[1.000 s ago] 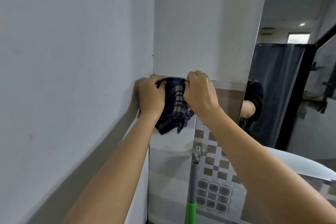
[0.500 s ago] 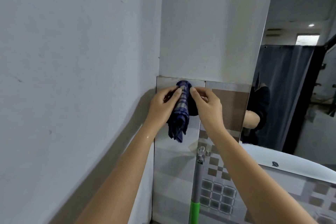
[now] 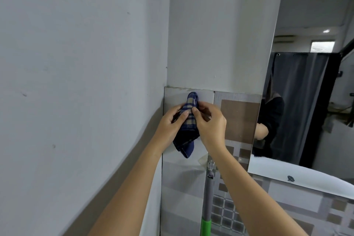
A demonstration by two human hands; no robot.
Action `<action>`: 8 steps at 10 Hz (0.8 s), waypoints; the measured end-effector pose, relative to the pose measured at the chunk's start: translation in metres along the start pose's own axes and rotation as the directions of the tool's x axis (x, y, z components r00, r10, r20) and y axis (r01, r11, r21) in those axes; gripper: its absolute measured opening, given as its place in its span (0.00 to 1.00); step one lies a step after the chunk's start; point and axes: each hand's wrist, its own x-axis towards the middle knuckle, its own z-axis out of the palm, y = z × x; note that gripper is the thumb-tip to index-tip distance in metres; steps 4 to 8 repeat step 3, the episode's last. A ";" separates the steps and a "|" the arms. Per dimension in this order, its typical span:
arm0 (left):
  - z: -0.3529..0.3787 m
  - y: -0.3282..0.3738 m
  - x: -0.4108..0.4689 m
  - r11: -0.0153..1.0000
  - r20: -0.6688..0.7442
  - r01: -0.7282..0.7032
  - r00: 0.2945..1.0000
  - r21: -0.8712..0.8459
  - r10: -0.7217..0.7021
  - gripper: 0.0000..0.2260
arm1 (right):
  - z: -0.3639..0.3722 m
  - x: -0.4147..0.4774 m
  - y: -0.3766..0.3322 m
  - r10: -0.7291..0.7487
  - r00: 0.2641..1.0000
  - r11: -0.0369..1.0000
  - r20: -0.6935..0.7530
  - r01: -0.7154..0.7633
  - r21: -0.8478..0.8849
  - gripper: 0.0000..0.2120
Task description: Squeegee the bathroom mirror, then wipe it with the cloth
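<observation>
Two hands hold the blue-and-beige checked cloth [image 3: 188, 120] against the grey wall tile [image 3: 172, 97] in the corner, left of the frameless bathroom mirror [image 3: 306, 82]. A second ago it was a loose bundle spread between them; now it is gathered into a narrow upright fold, top looped as if over a hook, so it looks like it is being hung up, the wiping likely finished. The left hand [image 3: 170, 120] and right hand [image 3: 209, 120] each pinch the fold's middle; the tail hangs below. A grey, green-gripped pole [image 3: 207, 197] hangs beneath
</observation>
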 end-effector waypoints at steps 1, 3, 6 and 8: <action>-0.001 0.007 0.000 0.995 -0.012 0.008 1.000 0.096 -0.007 0.11 | -0.004 0.000 -0.007 0.011 0.999 0.998 0.038 -0.009 -0.054 0.10; -0.001 0.042 -0.012 0.844 0.045 0.004 0.998 0.537 -0.033 0.16 | -0.033 -0.008 -0.039 0.085 0.984 0.982 0.156 -0.056 -0.183 0.11; -0.001 0.042 -0.012 0.844 0.045 0.004 0.998 0.537 -0.033 0.16 | -0.033 -0.008 -0.039 0.085 0.984 0.982 0.156 -0.056 -0.183 0.11; -0.001 0.042 -0.012 0.844 0.045 0.004 0.998 0.537 -0.033 0.16 | -0.033 -0.008 -0.039 0.085 0.984 0.982 0.156 -0.056 -0.183 0.11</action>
